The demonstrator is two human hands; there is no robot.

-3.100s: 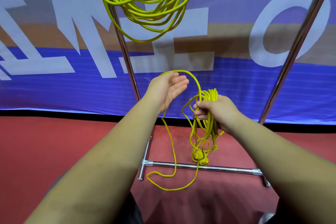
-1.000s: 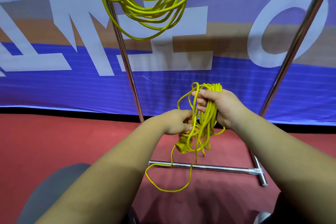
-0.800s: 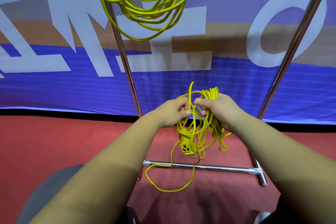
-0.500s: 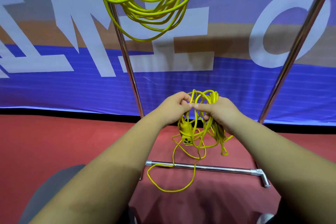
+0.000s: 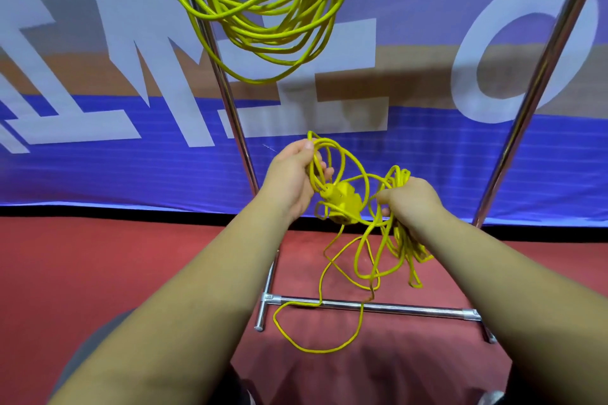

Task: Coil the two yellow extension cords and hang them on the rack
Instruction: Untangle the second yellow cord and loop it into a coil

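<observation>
I see left hand [image 5: 289,179] and right hand [image 5: 409,204] gripping thin glossy cord [image 5: 358,260] loops, chrome rack [image 5: 371,307] behind.

Bright, even indoor light leaves colours saturated and shadows soft: a blurred dark patch lies on the banner [image 5: 427,76] and a faint one on the red floor [image 5: 98,266] near the bottom edge. Wide-angle distortion splays the chrome rack poles [image 5: 539,76] outward, and they carry thin glare streaks. The forearms near the bottom edge are slightly soft.

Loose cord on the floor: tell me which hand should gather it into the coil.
Left. The right hand is full, clamping the coiled bundle, while the left hand holds only a few loops, nearer the slack loop.
</observation>
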